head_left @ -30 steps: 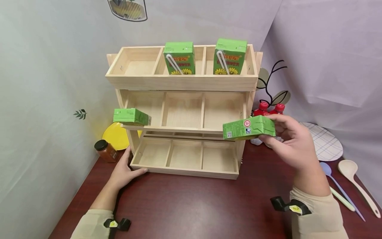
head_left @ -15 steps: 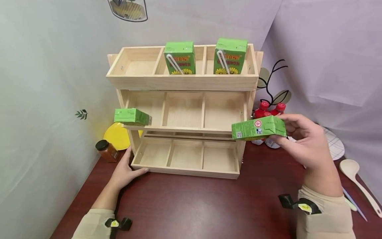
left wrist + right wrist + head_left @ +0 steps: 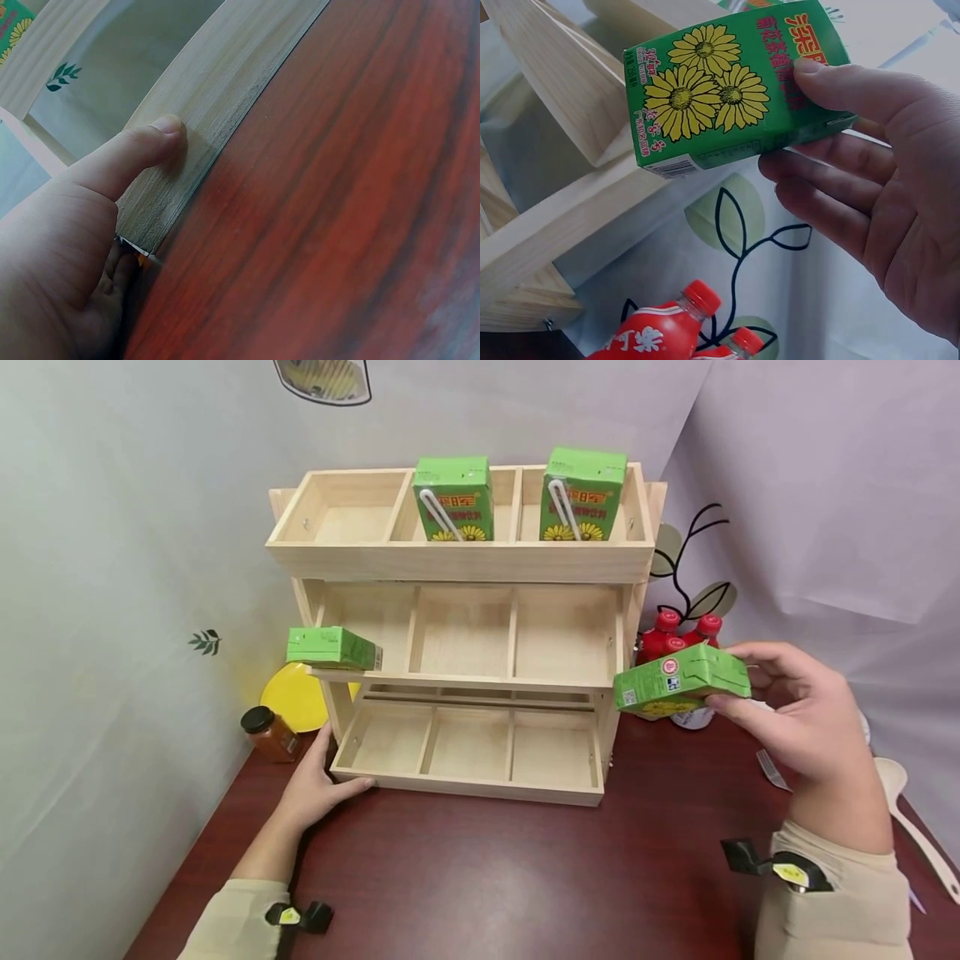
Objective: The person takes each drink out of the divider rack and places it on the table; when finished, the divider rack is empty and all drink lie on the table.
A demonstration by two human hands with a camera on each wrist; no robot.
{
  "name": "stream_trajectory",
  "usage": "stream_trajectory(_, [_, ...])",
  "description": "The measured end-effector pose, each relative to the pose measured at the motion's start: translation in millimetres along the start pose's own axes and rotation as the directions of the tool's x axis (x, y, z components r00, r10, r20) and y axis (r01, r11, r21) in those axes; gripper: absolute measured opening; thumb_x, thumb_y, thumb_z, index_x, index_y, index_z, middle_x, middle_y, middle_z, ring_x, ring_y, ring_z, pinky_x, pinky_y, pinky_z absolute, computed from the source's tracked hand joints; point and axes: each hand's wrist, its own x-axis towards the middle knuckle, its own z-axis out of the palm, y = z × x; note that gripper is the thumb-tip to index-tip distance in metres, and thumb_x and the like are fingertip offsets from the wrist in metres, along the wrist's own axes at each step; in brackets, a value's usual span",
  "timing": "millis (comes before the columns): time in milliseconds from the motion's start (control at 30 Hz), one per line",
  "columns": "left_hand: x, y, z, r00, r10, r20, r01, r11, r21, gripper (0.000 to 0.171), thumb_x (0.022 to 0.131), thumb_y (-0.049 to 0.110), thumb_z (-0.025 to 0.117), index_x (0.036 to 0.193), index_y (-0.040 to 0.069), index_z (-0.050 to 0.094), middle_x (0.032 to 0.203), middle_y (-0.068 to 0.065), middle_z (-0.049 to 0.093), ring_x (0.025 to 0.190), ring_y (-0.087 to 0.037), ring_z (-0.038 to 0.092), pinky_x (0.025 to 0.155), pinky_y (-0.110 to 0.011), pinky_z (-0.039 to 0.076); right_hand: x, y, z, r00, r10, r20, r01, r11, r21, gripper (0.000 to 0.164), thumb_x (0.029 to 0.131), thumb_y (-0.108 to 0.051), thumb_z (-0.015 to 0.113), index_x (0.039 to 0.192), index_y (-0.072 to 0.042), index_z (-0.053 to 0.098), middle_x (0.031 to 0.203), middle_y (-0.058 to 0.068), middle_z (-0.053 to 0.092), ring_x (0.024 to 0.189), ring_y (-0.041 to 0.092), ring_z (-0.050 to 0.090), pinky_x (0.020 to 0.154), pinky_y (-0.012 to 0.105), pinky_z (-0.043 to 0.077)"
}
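Observation:
My right hand (image 3: pixel 806 714) grips a green drink carton (image 3: pixel 678 681) between thumb and fingers, in the air at the right end of the wooden rack (image 3: pixel 459 564). In the right wrist view, yellow flowers show on the broad face of the carton (image 3: pixel 705 97). My left hand (image 3: pixel 315 785) holds the lower left corner of the rack; the left wrist view has its thumb on the front board (image 3: pixel 202 112). Two upright cartons, one centre (image 3: pixel 455 500) and one right (image 3: pixel 583 496), stand in the top tier. Another carton (image 3: pixel 333 648) lies at the middle tier's left end.
Red-capped bottles (image 3: pixel 660 635) stand behind the rack's right side. A jar with a black lid (image 3: pixel 270 733) and a yellow plate (image 3: pixel 296 697) are at the left. On the right lie a fork (image 3: pixel 772 770) and a pale ladle (image 3: pixel 911 818), partly behind the right arm.
My right hand has moved to the right with the carton, away from the middle tier's front. The left hand has stayed at the rack's corner.

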Motion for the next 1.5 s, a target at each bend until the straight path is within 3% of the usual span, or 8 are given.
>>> stream_trajectory(133, [-0.1, 2.0, 0.8, 1.000, 0.005, -0.001, -0.005, 1.000, 0.002, 0.110, 0.066, 0.012, 0.091, 0.153, 0.012, 0.024, 0.146, -0.018, 0.039, 0.129, -0.033, 0.042, 0.096, -0.013, 0.035, -2, 2, -9, 0.999, 0.037, 0.010, -0.037, 0.999, -0.039, 0.054, 0.063, 0.032, 0.068, 0.114, 0.021, 0.055, 0.099, 0.018, 0.068, 0.075, 0.018, 0.068, 0.064, 0.019, 0.053])
stream_trajectory(200, [0.5, 2.9, 1.4, 1.000, 0.012, 0.000, -0.012, 1.000, 0.001, 0.110, 0.065, 0.012, 0.091, 0.153, 0.011, 0.024, 0.146, -0.018, 0.039, 0.129, -0.033, 0.042, 0.096, -0.014, 0.035, -4, 0, -13, 0.996, 0.086, 0.003, -0.085, 0.984, -0.156, 0.055, 0.063, 0.030, 0.071, 0.115, 0.017, 0.058, 0.098, 0.013, 0.069, 0.077, 0.016, 0.068, 0.064, 0.018, 0.053])
stream_trajectory(367, [1.9, 3.7, 2.0, 1.000, 0.020, -0.004, -0.020, 1.000, 0.003, 0.110, 0.065, 0.013, 0.091, 0.153, 0.010, 0.025, 0.145, -0.018, 0.041, 0.128, -0.033, 0.043, 0.096, -0.014, 0.035, -6, 0, -21, 0.973, 0.232, 0.008, -0.202, 0.865, -0.460, 0.054, 0.068, 0.014, 0.080, 0.117, -0.002, 0.065, 0.095, 0.000, 0.070, 0.078, 0.009, 0.068, 0.064, 0.016, 0.052])
stream_trajectory(467, [1.9, 3.7, 2.1, 1.000, 0.019, -0.008, -0.019, 1.000, 0.010, 0.110, 0.064, 0.013, 0.092, 0.152, 0.010, 0.026, 0.145, -0.018, 0.041, 0.128, -0.032, 0.044, 0.096, -0.013, 0.035, -7, 5, -21, 0.953, 0.298, 0.053, -0.228, 0.823, -0.521, 0.051, 0.071, 0.002, 0.083, 0.117, -0.011, 0.066, 0.096, -0.001, 0.070, 0.079, 0.008, 0.068, 0.066, 0.015, 0.051])
stream_trajectory(733, [1.4, 3.0, 2.3, 1.000, 0.015, -0.006, -0.015, 1.000, 0.013, 0.111, 0.065, 0.013, 0.091, 0.153, 0.011, 0.024, 0.146, -0.018, 0.040, 0.129, -0.033, 0.042, 0.096, -0.012, 0.034, -5, 24, -19, 0.922, 0.353, 0.157, -0.169, 0.733, -0.659, 0.043, 0.073, -0.018, 0.087, 0.110, -0.027, 0.067, 0.099, -0.006, 0.067, 0.081, 0.004, 0.066, 0.071, 0.010, 0.047])
stream_trajectory(933, [1.1, 3.7, 2.0, 1.000, 0.007, -0.007, -0.007, 1.000, 0.015, 0.111, 0.064, 0.013, 0.092, 0.153, 0.012, 0.024, 0.146, -0.018, 0.040, 0.129, -0.032, 0.043, 0.096, -0.012, 0.034, -5, 37, -16, 0.882, 0.438, 0.176, -0.193, 0.675, -0.712, 0.040, 0.072, -0.024, 0.088, 0.106, -0.026, 0.067, 0.096, -0.003, 0.066, 0.079, 0.009, 0.065, 0.067, 0.018, 0.049])
stream_trajectory(1167, [0.9, 4.5, 1.2, 1.000, 0.000, -0.007, 0.000, 1.000, 0.026, 0.112, 0.064, 0.014, 0.092, 0.153, 0.013, 0.024, 0.146, -0.017, 0.040, 0.129, -0.030, 0.043, 0.096, -0.012, 0.034, -6, 47, -15, 0.831, 0.495, 0.253, -0.191, 0.682, -0.706, 0.035, 0.074, -0.025, 0.086, 0.103, -0.019, 0.066, 0.095, 0.001, 0.065, 0.081, 0.018, 0.065, 0.066, 0.026, 0.053])
stream_trajectory(1500, [0.4, 3.4, 0.1, 1.000, 0.011, -0.007, -0.011, 1.000, 0.027, 0.111, 0.065, 0.014, 0.092, 0.153, 0.012, 0.024, 0.146, -0.017, 0.040, 0.129, -0.031, 0.042, 0.097, -0.013, 0.033, -7, 63, -20, 0.806, 0.544, 0.232, -0.192, 0.612, -0.767, 0.035, 0.074, -0.014, 0.084, 0.103, -0.012, 0.065, 0.091, 0.003, 0.065, 0.081, 0.027, 0.063, 0.065, 0.036, 0.050])
